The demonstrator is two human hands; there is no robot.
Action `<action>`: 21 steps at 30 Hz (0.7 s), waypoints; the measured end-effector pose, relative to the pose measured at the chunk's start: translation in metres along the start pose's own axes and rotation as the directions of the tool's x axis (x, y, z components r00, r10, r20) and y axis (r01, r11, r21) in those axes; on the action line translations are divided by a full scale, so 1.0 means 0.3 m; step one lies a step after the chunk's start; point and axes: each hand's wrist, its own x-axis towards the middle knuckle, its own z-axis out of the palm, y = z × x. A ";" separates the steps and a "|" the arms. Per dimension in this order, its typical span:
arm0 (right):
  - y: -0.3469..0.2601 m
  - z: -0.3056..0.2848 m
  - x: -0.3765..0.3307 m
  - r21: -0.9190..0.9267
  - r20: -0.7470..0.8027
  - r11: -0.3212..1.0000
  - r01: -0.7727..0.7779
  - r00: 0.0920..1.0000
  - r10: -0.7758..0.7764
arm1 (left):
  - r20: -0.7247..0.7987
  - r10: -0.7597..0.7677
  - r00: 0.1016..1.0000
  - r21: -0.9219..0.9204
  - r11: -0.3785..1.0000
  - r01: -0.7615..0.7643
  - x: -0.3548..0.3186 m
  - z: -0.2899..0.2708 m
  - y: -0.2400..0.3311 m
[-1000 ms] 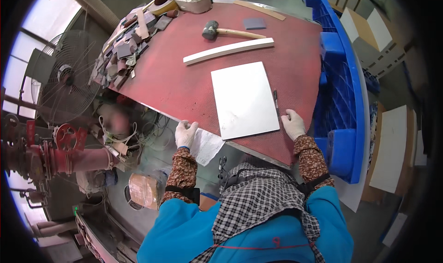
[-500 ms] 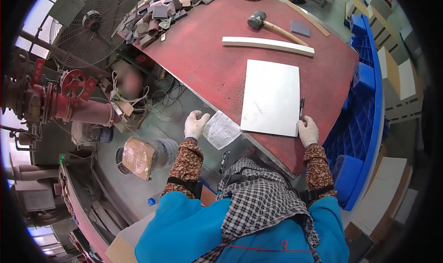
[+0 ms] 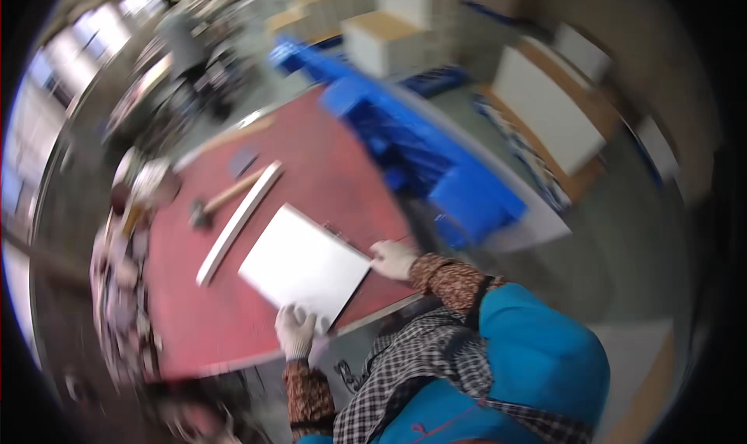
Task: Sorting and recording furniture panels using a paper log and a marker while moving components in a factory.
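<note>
A white rectangular board (image 3: 299, 261) lies flat on the red-topped table (image 3: 183, 327). My left hand (image 3: 296, 333), in a pale knitted glove, has its curled fingers at the board's near left edge. Blur hides whether they grip it. A bit of the pale paper sheet (image 3: 317, 350) shows beside that hand. My right hand (image 3: 394, 259), gloved alike, has its fingertips closed at the board's right corner. A dark pen (image 3: 336, 231) lies along the board's far right side, smeared by motion.
Left of the board lie a long white strip (image 3: 237, 224), a wooden-handled mallet (image 3: 201, 213) and a grey square pad (image 3: 242, 161). Loose blocks (image 3: 124, 296) crowd the table's left end. Blue plastic pallets (image 3: 436, 156) stand beyond the right edge, with stacked white boards (image 3: 537, 101) behind.
My view has swung to the right, blurring the picture. My left hand has moved from the paper sheet to the board's edge. My right hand stays by the board's corner.
</note>
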 end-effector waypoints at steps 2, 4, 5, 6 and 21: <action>0.008 -0.082 -0.071 -0.069 0.084 0.993 -0.100 0.991 0.106 | 0.086 -0.073 0.994 -0.006 0.997 0.073 0.060 -0.011 0.042; 0.078 -0.151 -0.152 -0.039 0.172 0.988 -0.146 0.973 0.151 | 0.117 0.000 0.993 0.046 0.999 -0.005 0.111 -0.018 0.137; 0.136 -0.154 -0.209 0.019 0.087 0.986 -0.167 0.983 0.164 | 0.131 0.019 0.991 0.086 0.996 -0.031 0.138 -0.005 0.176; 0.145 -0.189 -0.259 -0.006 0.084 0.982 -0.186 0.979 0.186 | 0.130 0.019 0.991 0.130 0.991 -0.036 0.150 -0.002 0.207; 0.777 -0.208 -0.894 -0.086 0.213 0.809 -0.582 0.782 0.585 | 0.299 -0.054 0.953 0.367 0.928 -0.062 0.291 0.243 0.511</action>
